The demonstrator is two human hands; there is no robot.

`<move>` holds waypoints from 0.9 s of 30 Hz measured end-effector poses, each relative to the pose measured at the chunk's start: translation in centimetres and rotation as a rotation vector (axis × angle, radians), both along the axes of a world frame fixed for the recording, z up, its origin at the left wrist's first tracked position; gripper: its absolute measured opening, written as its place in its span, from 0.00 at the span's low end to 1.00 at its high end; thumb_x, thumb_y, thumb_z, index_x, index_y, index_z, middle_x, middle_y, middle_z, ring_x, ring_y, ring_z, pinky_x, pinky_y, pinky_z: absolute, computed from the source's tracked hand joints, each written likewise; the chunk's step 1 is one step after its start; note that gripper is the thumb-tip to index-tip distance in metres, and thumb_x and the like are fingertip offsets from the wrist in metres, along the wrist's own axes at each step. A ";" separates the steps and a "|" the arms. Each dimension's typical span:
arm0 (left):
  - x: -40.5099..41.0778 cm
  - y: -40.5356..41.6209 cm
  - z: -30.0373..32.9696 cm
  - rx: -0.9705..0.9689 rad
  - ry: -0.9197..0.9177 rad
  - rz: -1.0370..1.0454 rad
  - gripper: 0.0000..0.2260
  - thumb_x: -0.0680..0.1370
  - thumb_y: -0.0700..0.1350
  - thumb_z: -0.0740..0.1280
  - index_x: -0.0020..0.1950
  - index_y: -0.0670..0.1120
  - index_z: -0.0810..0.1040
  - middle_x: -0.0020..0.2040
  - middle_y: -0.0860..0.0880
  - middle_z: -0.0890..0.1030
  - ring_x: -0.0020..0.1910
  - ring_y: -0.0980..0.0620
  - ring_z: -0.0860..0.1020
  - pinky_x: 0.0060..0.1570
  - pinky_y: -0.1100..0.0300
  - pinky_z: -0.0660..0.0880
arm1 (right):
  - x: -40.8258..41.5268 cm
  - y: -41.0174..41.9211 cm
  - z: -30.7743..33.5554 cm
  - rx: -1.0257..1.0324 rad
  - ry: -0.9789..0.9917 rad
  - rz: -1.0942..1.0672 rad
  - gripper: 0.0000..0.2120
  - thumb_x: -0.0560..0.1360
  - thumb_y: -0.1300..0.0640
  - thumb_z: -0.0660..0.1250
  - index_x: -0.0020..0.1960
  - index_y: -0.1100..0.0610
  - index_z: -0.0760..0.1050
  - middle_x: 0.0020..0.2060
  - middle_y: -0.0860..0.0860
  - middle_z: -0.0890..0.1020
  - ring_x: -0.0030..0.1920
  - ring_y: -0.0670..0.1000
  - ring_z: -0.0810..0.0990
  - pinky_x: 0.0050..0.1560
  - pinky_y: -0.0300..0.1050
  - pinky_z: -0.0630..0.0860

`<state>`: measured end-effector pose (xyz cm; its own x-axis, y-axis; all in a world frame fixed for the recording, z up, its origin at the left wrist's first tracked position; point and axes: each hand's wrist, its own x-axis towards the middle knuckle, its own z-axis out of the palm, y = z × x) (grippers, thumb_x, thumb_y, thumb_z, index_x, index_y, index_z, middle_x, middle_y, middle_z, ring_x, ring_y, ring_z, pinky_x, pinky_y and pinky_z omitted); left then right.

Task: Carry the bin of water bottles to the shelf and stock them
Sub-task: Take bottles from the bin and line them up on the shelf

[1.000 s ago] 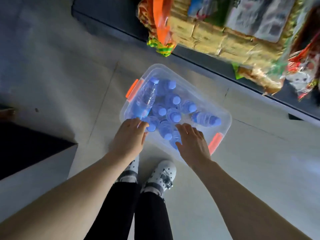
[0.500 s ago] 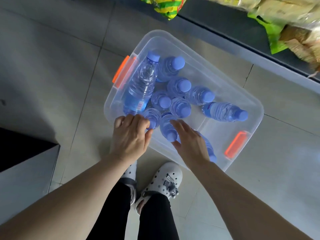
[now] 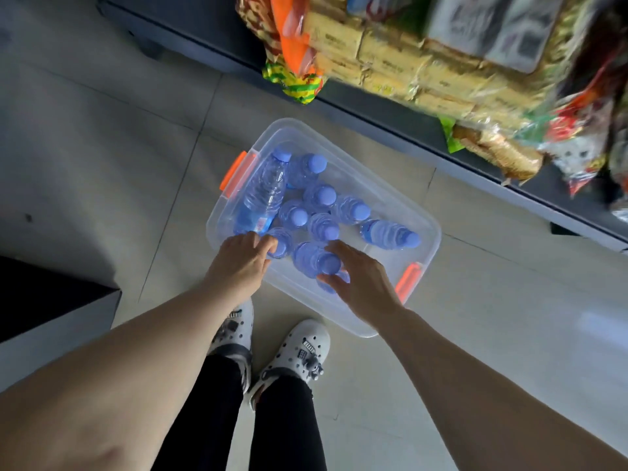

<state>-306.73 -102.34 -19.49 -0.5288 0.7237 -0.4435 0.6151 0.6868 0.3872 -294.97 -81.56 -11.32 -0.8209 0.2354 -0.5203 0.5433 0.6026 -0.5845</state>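
Observation:
A clear plastic bin (image 3: 419, 212) with orange latches (image 3: 234, 171) sits on the tiled floor in front of my feet. Several water bottles with blue caps (image 3: 321, 197) stand in it, and one long bottle (image 3: 265, 195) lies against its left wall. My left hand (image 3: 239, 265) reaches over the near rim, fingers curled on the top of an upright bottle (image 3: 282, 241). My right hand (image 3: 362, 283) hovers over the near side, thumb and fingers apart around another bottle (image 3: 314, 258). The shelf (image 3: 390, 130) runs just beyond the bin.
The shelf's bottom deck holds stacked snack packs (image 3: 401, 52) and bright bags (image 3: 295, 73) overhanging its edge. A dark low block (image 3: 51, 300) stands at my left. My white clogs (image 3: 299, 351) are right behind the bin.
The view has tilted back up towards the shelf. My left fingers have slid forward onto a bottle top, and my right hand has spread around a bottle. The bin has stayed on the floor.

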 end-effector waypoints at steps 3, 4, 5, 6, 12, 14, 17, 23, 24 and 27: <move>-1.7 0.1 4.4 -0.226 -0.033 -0.069 0.28 0.74 0.42 0.69 0.69 0.56 0.60 0.59 0.43 0.74 0.60 0.39 0.74 0.58 0.46 0.72 | -1.0 2.1 7.7 -0.170 -0.072 -0.217 0.17 0.75 0.44 0.70 0.62 0.42 0.71 0.55 0.45 0.80 0.51 0.50 0.81 0.49 0.46 0.75; -2.3 0.4 6.6 -0.284 -0.038 -0.084 0.30 0.76 0.43 0.67 0.74 0.56 0.59 0.64 0.44 0.72 0.64 0.41 0.71 0.61 0.47 0.70 | -1.4 3.0 10.3 -0.220 -0.084 -0.286 0.15 0.74 0.43 0.70 0.59 0.42 0.71 0.54 0.45 0.80 0.51 0.48 0.81 0.45 0.44 0.75; -2.9 0.8 9.1 -0.348 -0.062 -0.099 0.30 0.77 0.44 0.65 0.77 0.56 0.58 0.68 0.45 0.69 0.68 0.43 0.68 0.64 0.49 0.68 | -1.8 3.9 13.1 -0.243 -0.082 -0.338 0.14 0.74 0.43 0.71 0.55 0.44 0.72 0.52 0.44 0.80 0.50 0.45 0.81 0.43 0.41 0.74; -3.5 1.2 11.9 -0.406 -0.100 -0.124 0.29 0.79 0.45 0.63 0.78 0.56 0.57 0.71 0.47 0.67 0.71 0.45 0.66 0.67 0.51 0.66 | -2.4 4.8 15.8 -0.243 -0.067 -0.369 0.14 0.73 0.43 0.71 0.52 0.47 0.72 0.50 0.44 0.81 0.48 0.44 0.80 0.44 0.40 0.74; -7.4 4.2 32.5 -0.424 -0.177 -0.179 0.24 0.77 0.49 0.69 0.72 0.51 0.68 0.66 0.47 0.75 0.62 0.46 0.76 0.57 0.57 0.73 | -6.5 8.8 35.3 -0.238 0.099 -0.418 0.13 0.71 0.44 0.73 0.51 0.48 0.76 0.47 0.43 0.82 0.49 0.44 0.79 0.53 0.46 0.73; -8.8 5.3 39.8 -0.361 -0.205 -0.134 0.26 0.75 0.51 0.71 0.71 0.52 0.69 0.65 0.48 0.77 0.59 0.46 0.78 0.52 0.59 0.72 | -7.9 9.5 42.5 -0.180 0.165 -0.376 0.13 0.70 0.42 0.73 0.49 0.46 0.77 0.46 0.43 0.81 0.47 0.45 0.78 0.49 0.46 0.72; -10.6 6.8 50.2 -0.205 -0.282 -0.054 0.34 0.73 0.51 0.74 0.76 0.52 0.64 0.69 0.49 0.74 0.62 0.48 0.77 0.49 0.63 0.68 | -9.9 10.0 53.2 -0.131 0.300 -0.341 0.12 0.69 0.43 0.74 0.46 0.47 0.77 0.41 0.43 0.80 0.43 0.46 0.76 0.46 0.47 0.71; -13.3 8.3 68.6 0.097 -0.114 -0.067 0.34 0.71 0.52 0.77 0.74 0.53 0.68 0.68 0.53 0.75 0.61 0.56 0.75 0.53 0.64 0.68 | -12.1 9.8 72.5 -0.026 0.634 -0.174 0.10 0.72 0.46 0.72 0.48 0.50 0.78 0.39 0.44 0.81 0.44 0.44 0.77 0.51 0.52 0.75; -13.7 8.5 71.1 0.139 -0.070 -0.079 0.33 0.71 0.53 0.77 0.73 0.53 0.69 0.68 0.53 0.75 0.61 0.57 0.75 0.54 0.65 0.68 | -12.3 9.7 75.5 0.004 0.682 -0.151 0.10 0.74 0.45 0.70 0.49 0.51 0.77 0.39 0.47 0.79 0.43 0.44 0.75 0.49 0.50 0.74; -15.1 8.9 79.0 0.238 0.063 -0.088 0.31 0.71 0.56 0.76 0.71 0.55 0.71 0.67 0.54 0.77 0.63 0.55 0.76 0.55 0.64 0.69 | -13.0 9.4 83.5 0.010 0.852 -0.141 0.14 0.77 0.49 0.68 0.51 0.60 0.73 0.40 0.49 0.75 0.40 0.44 0.74 0.42 0.40 0.73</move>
